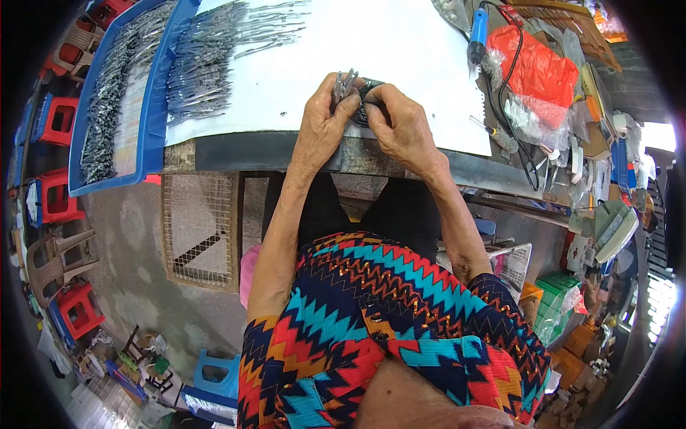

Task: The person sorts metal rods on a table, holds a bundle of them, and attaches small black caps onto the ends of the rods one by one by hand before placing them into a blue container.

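My left hand (pixel 325 121) is closed around a small bunch of thin grey strips (pixel 345 84), whose tips stick up above the thumb. Close beside it, my right hand (pixel 406 129) has its fingers curled and pinched at a dark, shiny bundle (pixel 369 87) between the two hands. What exactly its fingertips grip is hidden. Both hands are just above the front edge of the white-covered table (pixel 286 93). To the left, many thin dark grey strands (pixel 200 64) lie in rows on the white sheet.
A blue tray (pixel 161 107) full of similar strands stands at the table's left. On the right lie a blue-handled tool (pixel 477 36) with a black cord, a red plastic bag (pixel 539 64) and clear plastic. Red stools (pixel 61 118) and a mesh frame (pixel 200 232) stand below left.
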`<state>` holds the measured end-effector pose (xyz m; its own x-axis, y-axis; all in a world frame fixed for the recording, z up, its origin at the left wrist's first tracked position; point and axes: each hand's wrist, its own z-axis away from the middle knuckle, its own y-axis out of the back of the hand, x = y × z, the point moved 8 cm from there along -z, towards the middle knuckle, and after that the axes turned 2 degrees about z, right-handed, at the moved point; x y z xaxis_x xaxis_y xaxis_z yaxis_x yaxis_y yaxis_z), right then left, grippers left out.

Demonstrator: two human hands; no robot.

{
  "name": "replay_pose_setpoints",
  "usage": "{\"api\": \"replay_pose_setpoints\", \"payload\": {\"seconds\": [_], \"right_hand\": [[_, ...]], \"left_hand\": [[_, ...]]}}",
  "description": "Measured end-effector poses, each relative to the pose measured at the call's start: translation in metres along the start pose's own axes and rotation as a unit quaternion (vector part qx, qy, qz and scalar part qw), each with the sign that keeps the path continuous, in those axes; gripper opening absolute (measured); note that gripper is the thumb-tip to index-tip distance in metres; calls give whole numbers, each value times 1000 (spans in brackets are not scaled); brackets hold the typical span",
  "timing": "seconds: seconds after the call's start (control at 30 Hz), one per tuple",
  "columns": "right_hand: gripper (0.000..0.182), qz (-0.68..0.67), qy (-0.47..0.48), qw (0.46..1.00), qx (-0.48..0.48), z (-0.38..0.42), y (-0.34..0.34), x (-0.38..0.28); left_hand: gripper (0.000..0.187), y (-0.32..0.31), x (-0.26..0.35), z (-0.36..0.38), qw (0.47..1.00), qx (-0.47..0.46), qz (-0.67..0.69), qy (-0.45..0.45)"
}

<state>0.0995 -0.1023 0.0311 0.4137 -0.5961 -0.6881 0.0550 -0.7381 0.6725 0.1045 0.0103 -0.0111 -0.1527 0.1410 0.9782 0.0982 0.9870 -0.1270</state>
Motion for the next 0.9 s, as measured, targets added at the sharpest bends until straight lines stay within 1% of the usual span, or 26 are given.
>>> {"api": "replay_pose_setpoints", "payload": {"seconds": [0.1,0.2,0.3,0.4,0.5,0.6,0.7,0.83,0.9], "right_hand": [[11,-1,13,1000,12,-1,0,-2],[12,-42,-2,999,31,0,-3,7],[12,-106,-36,993,32,3,-10,13],[11,-161,-61,984,49,5,-14,15],[11,-228,-115,964,67,8,-15,18],[11,-269,-131,950,92,9,-16,21],[11,-296,-146,939,95,9,-16,22],[9,-278,-145,943,116,2,-3,26],[10,-312,-128,933,124,-5,6,21]], "left_hand": [[21,2,4,0,1000,7,13,-11],[21,6,-1,0,999,23,47,10],[21,8,3,-1,996,30,87,-12],[21,9,2,1,996,31,83,6],[21,9,1,1,996,26,80,9],[22,6,1,0,996,20,90,-1],[25,5,-1,1,998,8,54,0],[29,2,5,2,998,-6,62,9],[31,1,4,1,997,-14,69,14]]}}
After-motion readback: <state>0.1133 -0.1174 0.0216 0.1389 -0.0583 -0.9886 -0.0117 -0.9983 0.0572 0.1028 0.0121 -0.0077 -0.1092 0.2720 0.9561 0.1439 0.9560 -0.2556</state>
